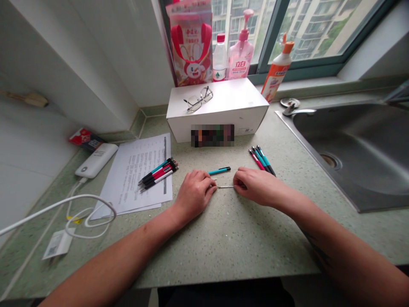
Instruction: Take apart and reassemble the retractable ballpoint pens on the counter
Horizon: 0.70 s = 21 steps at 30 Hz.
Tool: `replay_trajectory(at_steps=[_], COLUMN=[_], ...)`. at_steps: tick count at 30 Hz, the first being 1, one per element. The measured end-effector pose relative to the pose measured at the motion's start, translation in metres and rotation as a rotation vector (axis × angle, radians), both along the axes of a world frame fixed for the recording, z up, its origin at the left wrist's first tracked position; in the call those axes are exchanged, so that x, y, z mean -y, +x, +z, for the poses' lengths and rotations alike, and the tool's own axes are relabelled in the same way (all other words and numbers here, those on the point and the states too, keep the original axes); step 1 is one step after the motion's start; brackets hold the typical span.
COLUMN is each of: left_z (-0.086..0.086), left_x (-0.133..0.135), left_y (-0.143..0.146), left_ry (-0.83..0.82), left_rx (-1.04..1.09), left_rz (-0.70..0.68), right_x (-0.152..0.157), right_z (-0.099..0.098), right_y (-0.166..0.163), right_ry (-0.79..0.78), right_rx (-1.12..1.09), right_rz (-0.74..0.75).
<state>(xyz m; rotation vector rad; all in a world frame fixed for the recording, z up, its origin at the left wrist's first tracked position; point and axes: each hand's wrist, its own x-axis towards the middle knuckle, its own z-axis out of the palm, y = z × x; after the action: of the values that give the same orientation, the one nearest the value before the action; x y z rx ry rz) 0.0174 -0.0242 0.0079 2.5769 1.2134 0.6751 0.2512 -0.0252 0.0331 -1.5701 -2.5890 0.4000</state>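
My left hand [194, 194] and my right hand [255, 184] rest on the green speckled counter [223, 238], both with fingers curled. Between their fingertips runs a thin pale pen refill [225, 187], pinched at both ends. Just behind the hands lies a teal pen barrel [219, 171]. A bundle of several pens [159, 172] in teal, pink and white lies on printed sheets [137, 175] to the left. A second group of several pens [262, 160] lies to the right, close behind my right hand.
A white box [220, 108] with glasses [198, 99] on top stands behind the hands. Bottles [239, 51] line the window sill. A steel sink [354, 149] fills the right. A power bank [96, 160] and white cable [79, 213] lie left.
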Motion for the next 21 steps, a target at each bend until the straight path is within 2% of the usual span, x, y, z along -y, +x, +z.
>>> replay_trajectory(at_steps=[11,16,21], left_z=[0.000,-0.001,-0.003], left_x=[0.002,0.000,-0.004], left_y=[0.002,0.001,0.001], left_ry=[0.003,0.007,0.031], left_rx=[-0.010,0.023,0.039], left_rz=[-0.005,0.008,0.105], right_x=[0.007,0.006,-0.006], right_z=[-0.014,-0.014,-0.010], right_y=[-0.024,-0.026,-0.023], right_ry=[0.071,0.095,0.329], right_rx=[-0.049,-0.124,-0.150], right_rz=[-0.011,-0.001,0.036])
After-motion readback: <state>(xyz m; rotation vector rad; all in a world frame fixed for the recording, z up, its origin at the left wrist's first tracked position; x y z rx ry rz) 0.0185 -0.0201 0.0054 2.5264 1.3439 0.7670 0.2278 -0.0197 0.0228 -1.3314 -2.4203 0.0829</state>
